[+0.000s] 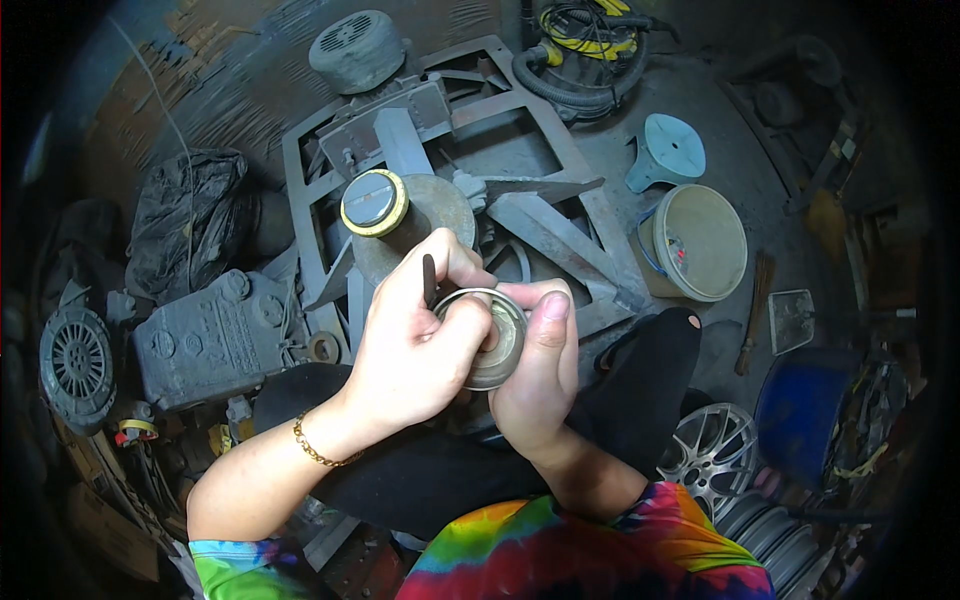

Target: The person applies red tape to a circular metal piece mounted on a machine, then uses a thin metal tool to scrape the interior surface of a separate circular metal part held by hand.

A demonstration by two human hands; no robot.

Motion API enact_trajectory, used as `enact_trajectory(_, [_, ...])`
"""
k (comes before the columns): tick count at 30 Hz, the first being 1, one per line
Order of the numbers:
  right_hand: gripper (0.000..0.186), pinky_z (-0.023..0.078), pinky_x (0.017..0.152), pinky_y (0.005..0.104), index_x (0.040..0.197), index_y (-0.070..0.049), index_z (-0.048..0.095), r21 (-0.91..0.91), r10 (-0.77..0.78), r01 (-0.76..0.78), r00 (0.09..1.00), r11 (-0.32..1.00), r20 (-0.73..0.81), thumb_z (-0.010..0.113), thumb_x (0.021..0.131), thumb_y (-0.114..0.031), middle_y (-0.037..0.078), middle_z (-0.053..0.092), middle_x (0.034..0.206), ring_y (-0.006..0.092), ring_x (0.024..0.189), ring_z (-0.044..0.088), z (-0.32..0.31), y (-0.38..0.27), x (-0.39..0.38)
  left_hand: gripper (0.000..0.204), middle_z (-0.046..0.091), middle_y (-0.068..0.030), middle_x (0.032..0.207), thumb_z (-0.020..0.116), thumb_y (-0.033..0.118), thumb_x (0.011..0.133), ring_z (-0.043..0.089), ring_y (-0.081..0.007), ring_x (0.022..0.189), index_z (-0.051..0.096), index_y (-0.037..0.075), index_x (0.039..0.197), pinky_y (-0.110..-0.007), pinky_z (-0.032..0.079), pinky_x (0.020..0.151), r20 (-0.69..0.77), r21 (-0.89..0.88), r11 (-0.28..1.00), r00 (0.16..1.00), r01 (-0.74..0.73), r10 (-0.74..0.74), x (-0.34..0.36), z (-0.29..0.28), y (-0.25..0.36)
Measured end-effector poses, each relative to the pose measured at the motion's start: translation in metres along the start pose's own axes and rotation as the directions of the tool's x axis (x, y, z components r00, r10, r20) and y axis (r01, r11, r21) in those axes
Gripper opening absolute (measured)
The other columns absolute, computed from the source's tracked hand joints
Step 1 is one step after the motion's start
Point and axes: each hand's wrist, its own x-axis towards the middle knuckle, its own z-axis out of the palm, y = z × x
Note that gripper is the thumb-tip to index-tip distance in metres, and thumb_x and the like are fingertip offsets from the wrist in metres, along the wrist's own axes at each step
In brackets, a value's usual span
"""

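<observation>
My left hand [410,335] is closed, its thumb bent into the mouth of a round, dull metal cup-like part [510,340]. A slim dark stick-like piece [430,280] juts up from this hand's grip; its other end is hidden. Around the cup's right side wraps my right hand [540,365], thumb along the rim and fingers behind. Just beyond the hands, a can-like piece with a yellow rim and dark top [375,203] stands over a round metal plate [445,210].
A grey metal frame [545,120] carries a motor [357,50] at the back. To the right are a bucket [720,245], a pale blue stool [672,148] and a wheel rim [710,445]. A grey gearbox-like casting [210,335] lies left, and a yellow-black vacuum [590,50] behind.
</observation>
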Motion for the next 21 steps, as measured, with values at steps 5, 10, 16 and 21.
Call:
enact_trajectory(5, [0.033, 0.041, 0.069, 0.0237, 0.103, -0.003, 0.051, 0.044, -0.017, 0.018, 1.000, 0.999, -0.017, 0.030, 0.108, -0.028, 0.002, 0.052, 0.083, 0.0076, 0.074, 0.046, 0.007, -0.003, 0.000, 0.006, 0.055, -0.0093, 0.078, 0.051, -0.001, 0.080, 0.054, -0.0152, 0.071, 0.052, -0.003, 0.086, -0.029, 0.046, 0.066, 0.005, 0.057, 0.998, 0.999, -0.040, 0.040, 0.002, -0.003, 0.005])
enact_trajectory(10, [0.033, 0.041, 0.069, 0.0235, 0.103, -0.002, 0.051, 0.060, -0.015, 0.015, 1.000, 0.998, 0.005, 0.030, 0.107, -0.028, 0.002, 0.052, 0.083, 0.0076, 0.075, 0.046, 0.008, -0.001, -0.002, 0.006, 0.054, -0.0072, 0.078, 0.049, -0.003, 0.080, 0.053, -0.0126, 0.071, 0.052, -0.003, 0.086, -0.028, 0.046, 0.065, 0.013, -0.112, 0.986, 0.992, 0.125, -0.124, 0.000, -0.004, 0.011])
enact_trajectory(16, [0.035, 0.041, 0.070, 0.0228, 0.103, -0.003, 0.053, 0.137, 0.049, -0.038, 0.996, 0.990, -0.076, 0.031, 0.108, -0.030, 0.003, 0.054, 0.087, 0.0078, 0.075, 0.048, 0.008, -0.005, 0.004, 0.013, 0.057, -0.0065, 0.082, 0.051, -0.004, 0.082, 0.056, -0.0094, 0.073, 0.054, -0.003, 0.094, -0.025, 0.047, 0.068, 0.055, 0.051, 0.998, 0.998, 0.039, -0.042, 0.001, -0.004, 0.017])
enact_trajectory(21, [0.041, 0.050, 0.083, 0.0327, 0.105, -0.001, 0.051, 0.232, 0.178, -0.165, 0.983, 0.959, -0.036, 0.027, 0.108, -0.035, 0.011, 0.058, 0.093, 0.0167, 0.087, 0.060, 0.000, -0.009, 0.010, 0.012, 0.061, -0.0028, 0.085, 0.062, 0.005, 0.092, 0.058, -0.0078, 0.076, 0.054, 0.002, 0.101, -0.025, 0.048, 0.071, 0.128, -0.014, 0.994, 0.986, 0.110, -0.107, 0.005, -0.004, 0.018])
